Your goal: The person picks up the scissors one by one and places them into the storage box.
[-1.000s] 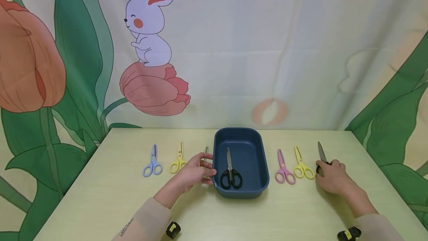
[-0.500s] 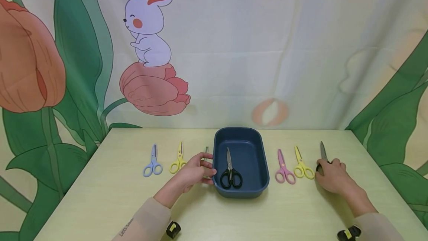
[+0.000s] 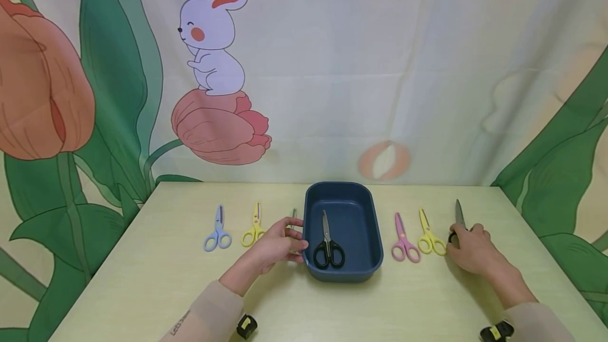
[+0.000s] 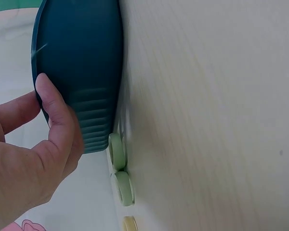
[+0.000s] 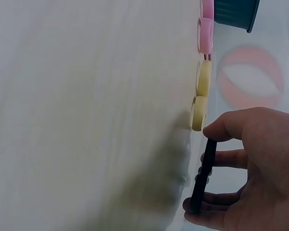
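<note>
A dark blue rectangular box (image 3: 358, 236) stands mid-table, with black-handled scissors (image 3: 328, 251) lying inside on the left. My left hand (image 3: 277, 244) holds the box's left rim; in the left wrist view, thumb and fingers meet at that edge. Farther right, my right hand (image 3: 475, 252) grips a second pair of black-handled scissors (image 3: 459, 214), blades pointing away. The right wrist view shows the black handle (image 5: 203, 175) between thumb and fingers; the blades are out of sight there. Green scissors (image 4: 117, 151) lie left of the box, mostly hidden by my left hand in the head view.
Left of the box lie blue scissors (image 3: 218, 234) and yellow scissors (image 3: 255, 226). To its right are pink scissors (image 3: 404, 244) and another yellow pair (image 3: 429, 239), close beside my right hand. A printed curtain (image 3: 332, 67) hangs behind the table's back edge.
The scissors in my right hand have turned slightly, their tip shifting a little to the right. My left hand and the box stay in place.
</note>
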{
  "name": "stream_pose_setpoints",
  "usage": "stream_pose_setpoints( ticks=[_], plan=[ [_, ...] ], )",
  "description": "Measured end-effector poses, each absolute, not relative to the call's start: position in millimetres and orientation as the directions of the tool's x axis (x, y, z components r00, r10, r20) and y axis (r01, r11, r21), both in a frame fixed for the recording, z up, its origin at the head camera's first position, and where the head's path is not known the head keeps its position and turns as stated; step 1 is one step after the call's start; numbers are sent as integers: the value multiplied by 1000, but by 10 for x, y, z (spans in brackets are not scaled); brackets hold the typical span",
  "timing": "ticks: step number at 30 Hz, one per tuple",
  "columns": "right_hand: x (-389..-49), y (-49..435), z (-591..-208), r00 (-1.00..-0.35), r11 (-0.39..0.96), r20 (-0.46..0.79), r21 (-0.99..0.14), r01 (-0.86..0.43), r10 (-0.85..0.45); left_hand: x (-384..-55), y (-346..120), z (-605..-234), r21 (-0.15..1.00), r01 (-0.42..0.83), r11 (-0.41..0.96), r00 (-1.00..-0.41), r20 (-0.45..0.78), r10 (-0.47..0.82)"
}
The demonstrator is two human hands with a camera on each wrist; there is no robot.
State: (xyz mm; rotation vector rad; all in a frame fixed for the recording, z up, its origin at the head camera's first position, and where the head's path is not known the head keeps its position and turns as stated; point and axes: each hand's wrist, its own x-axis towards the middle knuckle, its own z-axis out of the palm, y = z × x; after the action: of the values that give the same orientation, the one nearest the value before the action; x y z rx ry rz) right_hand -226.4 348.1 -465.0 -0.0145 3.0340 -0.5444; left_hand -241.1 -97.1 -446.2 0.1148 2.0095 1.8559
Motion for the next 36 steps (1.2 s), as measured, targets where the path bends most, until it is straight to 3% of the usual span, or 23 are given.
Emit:
stream_pose_setpoints(
  ticks=[15, 27, 36],
  plan=[
    [-2258, 3346, -4530, -998, 939, -52, -342, -18, -38, -2404, -979, -4477, 971, -209, 114, -913, -235, 335],
    [-2283, 3148, -4426, -994, 948, 58, -298, -109, -96, -2400, -976, -4455, 972, -205, 111, -917, -231, 325],
    [-2291, 3007, -4340, -991, 942, 66, -307, -135, -121, -2404, -977, -4462, 973, -203, 107, -916, -227, 329]
  ],
)
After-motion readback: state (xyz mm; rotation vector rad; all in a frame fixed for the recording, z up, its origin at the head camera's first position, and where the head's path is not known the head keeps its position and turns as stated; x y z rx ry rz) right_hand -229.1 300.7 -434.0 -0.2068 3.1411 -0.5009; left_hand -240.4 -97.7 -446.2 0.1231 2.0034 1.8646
